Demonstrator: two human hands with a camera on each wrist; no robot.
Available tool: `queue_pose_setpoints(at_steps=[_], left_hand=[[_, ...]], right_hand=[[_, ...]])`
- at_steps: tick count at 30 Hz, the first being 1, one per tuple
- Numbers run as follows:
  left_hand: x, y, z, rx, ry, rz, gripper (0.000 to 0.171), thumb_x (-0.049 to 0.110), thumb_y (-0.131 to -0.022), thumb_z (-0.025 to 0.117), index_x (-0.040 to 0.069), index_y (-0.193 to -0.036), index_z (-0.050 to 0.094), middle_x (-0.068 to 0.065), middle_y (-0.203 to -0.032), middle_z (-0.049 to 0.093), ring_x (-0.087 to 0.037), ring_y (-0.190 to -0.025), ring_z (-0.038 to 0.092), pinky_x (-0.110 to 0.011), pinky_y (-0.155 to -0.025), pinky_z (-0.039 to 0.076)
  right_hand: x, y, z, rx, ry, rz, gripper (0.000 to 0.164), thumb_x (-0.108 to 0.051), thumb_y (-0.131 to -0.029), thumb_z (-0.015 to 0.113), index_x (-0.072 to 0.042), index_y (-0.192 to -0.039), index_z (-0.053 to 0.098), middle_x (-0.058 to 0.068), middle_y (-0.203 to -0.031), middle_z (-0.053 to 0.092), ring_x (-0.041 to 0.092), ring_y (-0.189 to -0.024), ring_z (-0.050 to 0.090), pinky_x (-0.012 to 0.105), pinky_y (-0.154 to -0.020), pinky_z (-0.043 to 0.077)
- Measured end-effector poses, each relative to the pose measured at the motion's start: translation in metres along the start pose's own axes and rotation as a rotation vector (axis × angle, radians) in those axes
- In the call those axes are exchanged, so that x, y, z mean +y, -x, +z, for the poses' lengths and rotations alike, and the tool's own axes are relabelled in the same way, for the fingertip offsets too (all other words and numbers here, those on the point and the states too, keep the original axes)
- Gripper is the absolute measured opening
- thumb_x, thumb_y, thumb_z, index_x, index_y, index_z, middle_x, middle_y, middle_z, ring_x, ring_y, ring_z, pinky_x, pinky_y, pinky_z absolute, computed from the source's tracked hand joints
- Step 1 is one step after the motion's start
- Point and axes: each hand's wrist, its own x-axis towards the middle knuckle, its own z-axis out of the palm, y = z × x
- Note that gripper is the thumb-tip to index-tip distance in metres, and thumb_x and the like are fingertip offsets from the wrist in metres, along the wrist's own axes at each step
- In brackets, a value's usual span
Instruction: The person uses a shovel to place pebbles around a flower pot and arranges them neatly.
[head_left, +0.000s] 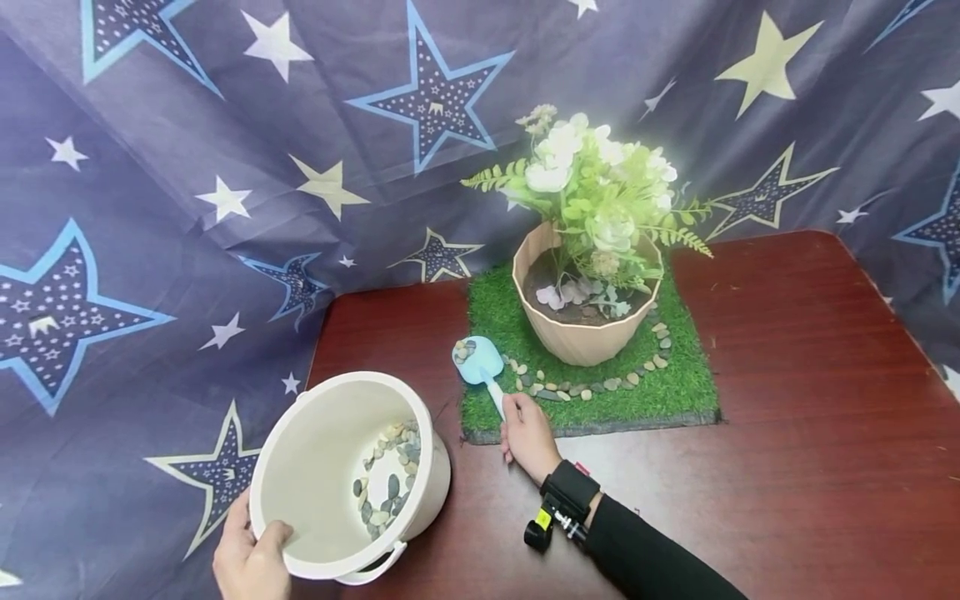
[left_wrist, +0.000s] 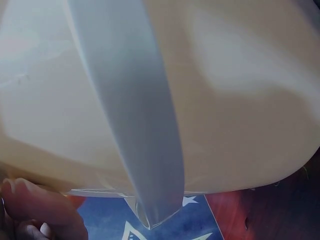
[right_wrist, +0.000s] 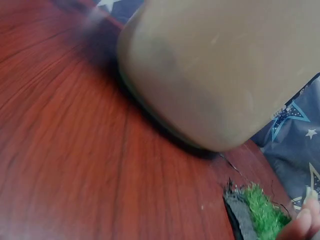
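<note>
My left hand (head_left: 253, 557) grips the rim of a white plastic bucket (head_left: 300, 467), thumb over the edge, and the bucket leans toward the head camera. Inside it, pebbles (head_left: 390, 492) lie along the lower right wall and floor. In the left wrist view the bucket's handle (left_wrist: 135, 110) crosses its wall, and part of the left hand (left_wrist: 45, 212) shows at lower left. My right hand (head_left: 528, 433) holds the handle of a light blue toy shovel (head_left: 483, 364), whose scoop carries a few stones. The shovel is over the left edge of the grass mat (head_left: 592, 417).
A beige flowerpot (head_left: 588, 337) with white flowers (head_left: 570, 154) and greenery stands on the mat. A curved row of pebbles (head_left: 577, 389) lies in front of it. The brown table (head_left: 810, 350) extends right, with a star-patterned cloth (head_left: 375, 217) behind and to the left.
</note>
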Motion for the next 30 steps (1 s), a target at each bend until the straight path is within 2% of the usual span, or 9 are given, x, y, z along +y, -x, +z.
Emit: queue_pose_setpoints(at_steps=[4, 9, 14, 22, 26, 30], left_hand=[[-0.002, 0.001, 0.003, -0.013, 0.031, 0.014, 0.068, -0.008, -0.079, 0.052, -0.001, -0.148, 0.052, -0.044, -0.101, 0.067, 0.006, -0.048, 0.06, -0.017, -0.049, 0.052], [-0.003, 0.001, 0.004, -0.016, 0.041, 0.01, 0.07, -0.008, -0.079, 0.051, -0.001, -0.148, 0.05, -0.045, -0.102, 0.066, 0.006, -0.049, 0.06, -0.019, -0.049, 0.053], [-0.001, 0.001, 0.003, -0.018, 0.04, 0.018, 0.071, -0.008, -0.079, 0.051, 0.0, -0.15, 0.05, -0.045, -0.111, 0.064, 0.009, -0.052, 0.061, -0.018, -0.052, 0.054], [-0.002, 0.0, 0.001, 0.003, 0.05, 0.037, 0.07, -0.007, -0.078, 0.051, 0.0, -0.148, 0.052, -0.045, -0.103, 0.066, 0.006, -0.05, 0.061, -0.017, -0.051, 0.053], [-0.001, 0.001, 0.0, 0.008, 0.033, 0.03, 0.07, -0.007, -0.078, 0.052, 0.0, -0.149, 0.051, -0.044, -0.1, 0.067, 0.006, -0.05, 0.061, -0.015, -0.051, 0.051], [-0.001, 0.001, 0.0, 0.012, 0.028, 0.023, 0.071, -0.007, -0.079, 0.052, 0.0, -0.149, 0.051, -0.044, -0.1, 0.067, 0.005, -0.05, 0.062, -0.014, -0.051, 0.051]], right_hand=[[0.003, -0.003, 0.003, 0.024, -0.05, 0.018, 0.039, -0.028, -0.112, 0.039, 0.004, -0.127, 0.057, 0.004, -0.068, 0.056, 0.01, -0.043, 0.052, 0.033, -0.042, 0.051], [0.004, -0.003, 0.008, 0.016, -0.119, 0.04, 0.04, -0.027, -0.113, 0.036, 0.007, -0.121, 0.055, 0.003, -0.071, 0.053, 0.009, -0.045, 0.052, 0.03, -0.042, 0.05], [0.004, -0.003, 0.014, 0.005, -0.189, 0.059, 0.041, -0.028, -0.113, 0.034, 0.007, -0.122, 0.053, 0.001, -0.071, 0.05, 0.007, -0.047, 0.05, 0.024, -0.041, 0.047], [0.004, -0.004, 0.02, -0.005, -0.263, 0.079, 0.042, -0.03, -0.114, 0.033, 0.008, -0.125, 0.05, -0.001, -0.071, 0.048, 0.006, -0.048, 0.049, 0.023, -0.042, 0.046], [0.001, -0.004, 0.022, -0.007, -0.297, 0.083, 0.043, -0.029, -0.114, 0.033, 0.008, -0.128, 0.048, -0.001, -0.07, 0.048, 0.006, -0.047, 0.048, 0.022, -0.041, 0.046], [-0.004, -0.006, 0.024, -0.007, -0.364, 0.104, 0.04, -0.028, -0.114, 0.032, 0.008, -0.125, 0.046, -0.001, -0.069, 0.047, 0.006, -0.048, 0.047, 0.021, -0.041, 0.044]])
